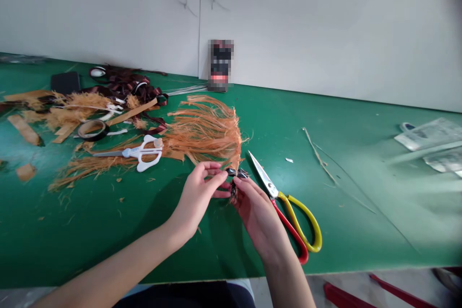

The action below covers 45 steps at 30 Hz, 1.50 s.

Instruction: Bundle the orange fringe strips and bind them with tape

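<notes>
My left hand (199,191) pinches a small dark, shiny strip (231,172) between thumb and fingers. Close against it, my right hand (257,209) grips the same dark piece from the right, thumb on top; its lower part is hidden among the fingers. Just beyond my fingertips lies a fringe of orange raffia-like fibre (212,127), its strands spread to the left and its gathered edge reaching down to my hands. Beside my right hand lie large scissors (273,190) with one yellow and one red handle, blades slightly apart.
White-handled scissors (146,153) lie left of the fringe. Further left are a roll of black tape (93,130), dark brown ribbon (124,82) and tan fibre scraps (74,113). A phone-like blurred box (220,66) leans on the white wall; clear plastic bags (431,134) lie at right.
</notes>
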Each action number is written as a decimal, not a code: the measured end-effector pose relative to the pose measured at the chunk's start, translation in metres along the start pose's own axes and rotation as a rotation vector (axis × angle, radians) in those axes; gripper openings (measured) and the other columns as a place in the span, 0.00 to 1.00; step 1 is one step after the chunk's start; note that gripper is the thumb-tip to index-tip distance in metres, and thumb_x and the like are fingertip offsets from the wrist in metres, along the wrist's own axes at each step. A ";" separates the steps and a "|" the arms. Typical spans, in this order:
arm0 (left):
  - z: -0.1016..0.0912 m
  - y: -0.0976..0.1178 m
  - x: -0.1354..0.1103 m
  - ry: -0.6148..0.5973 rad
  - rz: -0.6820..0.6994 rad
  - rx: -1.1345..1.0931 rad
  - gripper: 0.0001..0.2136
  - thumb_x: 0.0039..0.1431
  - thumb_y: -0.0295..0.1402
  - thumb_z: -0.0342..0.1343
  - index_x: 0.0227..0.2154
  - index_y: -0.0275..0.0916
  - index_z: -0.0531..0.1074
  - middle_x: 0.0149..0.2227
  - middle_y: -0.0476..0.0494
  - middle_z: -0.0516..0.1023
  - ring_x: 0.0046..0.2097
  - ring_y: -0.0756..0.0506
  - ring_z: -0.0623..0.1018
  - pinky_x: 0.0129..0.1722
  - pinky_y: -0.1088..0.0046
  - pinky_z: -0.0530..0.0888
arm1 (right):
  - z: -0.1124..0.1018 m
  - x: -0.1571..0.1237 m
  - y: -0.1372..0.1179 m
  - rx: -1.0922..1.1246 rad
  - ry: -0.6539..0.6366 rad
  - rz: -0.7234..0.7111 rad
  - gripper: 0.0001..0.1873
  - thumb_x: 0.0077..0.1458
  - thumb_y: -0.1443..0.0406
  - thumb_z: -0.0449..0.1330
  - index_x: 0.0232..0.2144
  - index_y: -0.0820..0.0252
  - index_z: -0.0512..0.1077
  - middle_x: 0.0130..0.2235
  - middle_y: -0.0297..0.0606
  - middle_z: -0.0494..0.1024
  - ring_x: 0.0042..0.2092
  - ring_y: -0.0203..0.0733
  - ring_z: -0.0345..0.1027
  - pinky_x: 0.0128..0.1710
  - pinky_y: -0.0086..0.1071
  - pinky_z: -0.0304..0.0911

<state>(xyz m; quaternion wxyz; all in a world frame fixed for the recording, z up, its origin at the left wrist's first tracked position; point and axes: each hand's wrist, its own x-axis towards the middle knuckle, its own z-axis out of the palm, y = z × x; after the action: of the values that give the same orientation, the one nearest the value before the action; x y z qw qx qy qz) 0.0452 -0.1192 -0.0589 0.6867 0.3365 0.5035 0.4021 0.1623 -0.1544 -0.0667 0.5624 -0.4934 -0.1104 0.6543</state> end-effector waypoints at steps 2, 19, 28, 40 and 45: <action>-0.003 0.004 -0.001 0.005 -0.001 0.055 0.09 0.56 0.32 0.56 0.39 0.35 0.66 0.37 0.46 0.72 0.34 0.50 0.77 0.30 0.76 0.77 | 0.000 0.000 0.000 0.009 0.026 0.009 0.09 0.42 0.64 0.70 0.29 0.60 0.77 0.31 0.31 0.76 0.32 0.29 0.67 0.30 0.22 0.64; -0.029 -0.014 -0.013 0.113 0.708 0.947 0.13 0.56 0.22 0.46 0.34 0.41 0.74 0.36 0.48 0.70 0.29 0.52 0.70 0.28 0.76 0.68 | 0.004 -0.003 -0.003 0.076 0.020 0.097 0.09 0.43 0.65 0.69 0.29 0.61 0.75 0.27 0.29 0.74 0.27 0.29 0.65 0.28 0.23 0.61; -0.017 -0.025 -0.015 0.096 0.842 1.155 0.16 0.60 0.21 0.44 0.47 0.38 0.70 0.40 0.43 0.73 0.39 0.46 0.75 0.36 0.71 0.73 | 0.002 -0.004 -0.002 -0.073 -0.016 -0.015 0.10 0.45 0.62 0.68 0.33 0.59 0.78 0.31 0.31 0.75 0.31 0.30 0.64 0.30 0.22 0.60; -0.020 -0.026 -0.011 0.080 1.100 1.329 0.16 0.61 0.21 0.45 0.49 0.37 0.69 0.44 0.40 0.75 0.40 0.44 0.73 0.36 0.68 0.75 | 0.001 -0.004 -0.001 -0.151 0.000 -0.036 0.11 0.43 0.61 0.68 0.32 0.56 0.79 0.33 0.32 0.78 0.32 0.32 0.65 0.32 0.25 0.59; -0.025 -0.023 -0.005 -0.013 1.151 1.349 0.18 0.58 0.19 0.45 0.49 0.36 0.70 0.43 0.41 0.76 0.39 0.44 0.72 0.33 0.69 0.76 | 0.001 -0.005 -0.001 -0.260 0.062 -0.113 0.11 0.41 0.61 0.68 0.31 0.58 0.80 0.32 0.34 0.79 0.33 0.34 0.65 0.32 0.27 0.59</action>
<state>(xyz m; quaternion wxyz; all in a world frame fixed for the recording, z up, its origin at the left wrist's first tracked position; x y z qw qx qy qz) 0.0251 -0.1325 -0.0835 0.0365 0.8731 0.3820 0.3008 0.1618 -0.1582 -0.0630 0.5329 -0.5751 -0.2047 0.5860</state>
